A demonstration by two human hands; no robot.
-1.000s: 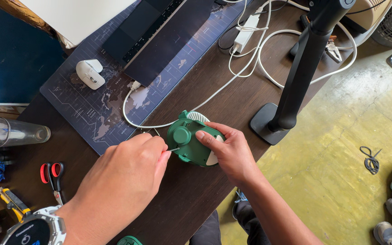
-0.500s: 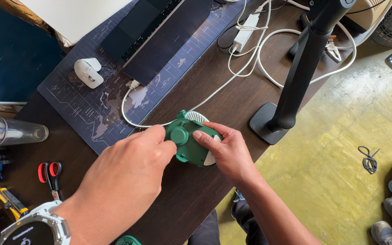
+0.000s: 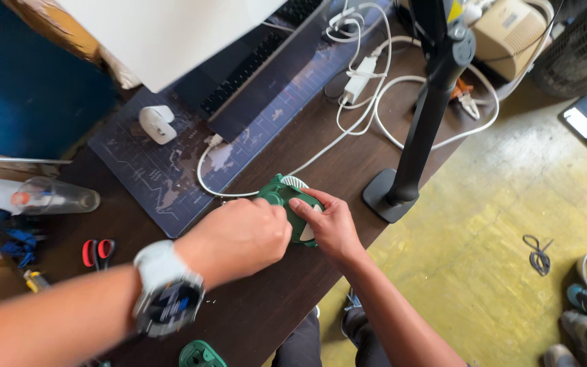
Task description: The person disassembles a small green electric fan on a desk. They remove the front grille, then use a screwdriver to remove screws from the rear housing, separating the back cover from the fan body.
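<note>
On the dark desk (image 3: 266,299), the right hand (image 3: 327,224) steadies a small green fan (image 3: 292,204) while the left hand (image 3: 239,238) (wristwatch on) closes over its near side; red scissors (image 3: 98,253) lie nearby.

Bright, even daylight fills the frame, strongest on the yellow-green floor (image 3: 497,204) at right. A white panel (image 3: 171,34) at upper left is nearly blown out. Shadows are soft and short. The near forearm at lower left is slightly blurred, and the wide lens bends the edges.
</note>
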